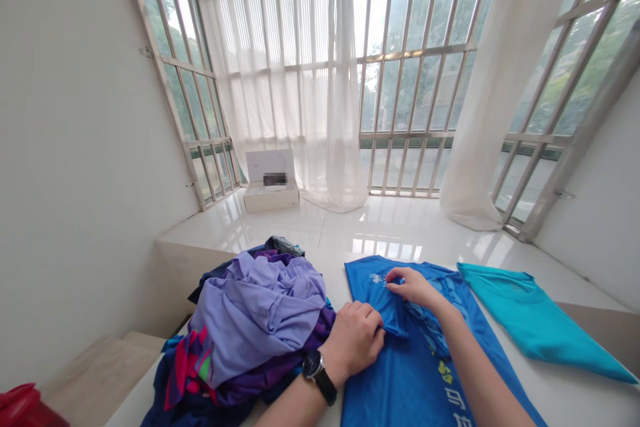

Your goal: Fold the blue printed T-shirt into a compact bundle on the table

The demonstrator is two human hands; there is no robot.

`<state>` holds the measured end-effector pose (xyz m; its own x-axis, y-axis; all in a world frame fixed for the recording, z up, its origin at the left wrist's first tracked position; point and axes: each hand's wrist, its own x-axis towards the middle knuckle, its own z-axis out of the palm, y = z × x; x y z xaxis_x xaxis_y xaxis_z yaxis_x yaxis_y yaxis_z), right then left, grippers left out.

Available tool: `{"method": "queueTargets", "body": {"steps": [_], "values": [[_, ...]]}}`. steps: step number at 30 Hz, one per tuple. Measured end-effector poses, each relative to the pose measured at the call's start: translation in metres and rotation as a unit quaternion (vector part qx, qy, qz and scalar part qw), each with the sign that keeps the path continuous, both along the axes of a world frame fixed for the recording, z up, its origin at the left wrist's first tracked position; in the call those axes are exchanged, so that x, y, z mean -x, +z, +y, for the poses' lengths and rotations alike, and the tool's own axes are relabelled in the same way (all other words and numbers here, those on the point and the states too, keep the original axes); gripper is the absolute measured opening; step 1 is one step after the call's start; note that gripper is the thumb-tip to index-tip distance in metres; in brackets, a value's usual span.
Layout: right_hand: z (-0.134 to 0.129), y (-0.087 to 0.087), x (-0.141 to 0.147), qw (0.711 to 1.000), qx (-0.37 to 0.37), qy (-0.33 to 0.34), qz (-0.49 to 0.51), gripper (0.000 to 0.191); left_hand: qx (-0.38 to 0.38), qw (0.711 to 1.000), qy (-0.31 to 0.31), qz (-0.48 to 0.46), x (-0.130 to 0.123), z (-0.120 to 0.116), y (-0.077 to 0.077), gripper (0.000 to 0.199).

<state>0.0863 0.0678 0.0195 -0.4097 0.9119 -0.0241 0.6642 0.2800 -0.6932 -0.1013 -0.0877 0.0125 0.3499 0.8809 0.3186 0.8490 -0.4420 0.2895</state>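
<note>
Tho partly cropped, blue shirt under 2 hands.

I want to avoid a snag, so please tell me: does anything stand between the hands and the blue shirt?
Nothing visible does: the left hand and right hand touch the blue shirt. The clothes pile lies to its left, the teal shirt to its right.
</note>
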Motion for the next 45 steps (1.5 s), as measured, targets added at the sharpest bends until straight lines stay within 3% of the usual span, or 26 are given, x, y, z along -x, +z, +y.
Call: {"method": "queueTargets", "body": {"steps": [10, 15, 23, 26, 31, 34, 39, 45], "values": [[-0.001, 0.002, -0.002, 1.000, -0.017, -0.014, 0.004, 0.017, 0.006, 1.000, -0.018, -0.002, 0.000, 0.000, 0.001, 0.006], [0.005, -0.003, -0.003, 0.999, -0.045, -0.015, 0.002, 0.016, 0.000, 1.000, -0.004, -0.010, -0.001, 0.001, 0.004, 0.006], [0.009, -0.011, -0.006, 0.999, -0.052, -0.002, 0.001, 0.024, 0.006, 0.999, -0.035, 0.010, 0.000, -0.001, -0.001, 0.014], [0.009, -0.014, -0.007, 0.999, -0.044, -0.006, 0.006, 0.026, 0.033, 0.999, -0.034, 0.020, 0.000, 0.002, 0.007, 0.019], [0.008, -0.017, -0.009, 0.999, -0.020, -0.029, 0.023, 0.041, 0.110, 0.986, 0.045, 0.114, -0.002, 0.037, 0.039, 0.024], [0.009, -0.017, -0.012, 0.999, -0.006, -0.033, 0.036, 0.036, 0.112, 0.981, 0.085, 0.132, -0.003, 0.071, 0.048, 0.025], [0.018, -0.011, -0.030, 0.997, -0.007, -0.054, 0.055, 0.030, 0.116, 0.978, 0.113, 0.132, -0.002, 0.113, 0.034, 0.029], [0.026, -0.011, -0.070, 0.993, -0.028, -0.113, 0.006, 0.035, 0.124, 0.976, 0.127, 0.125, -0.001, 0.126, 0.015, 0.030]]}}
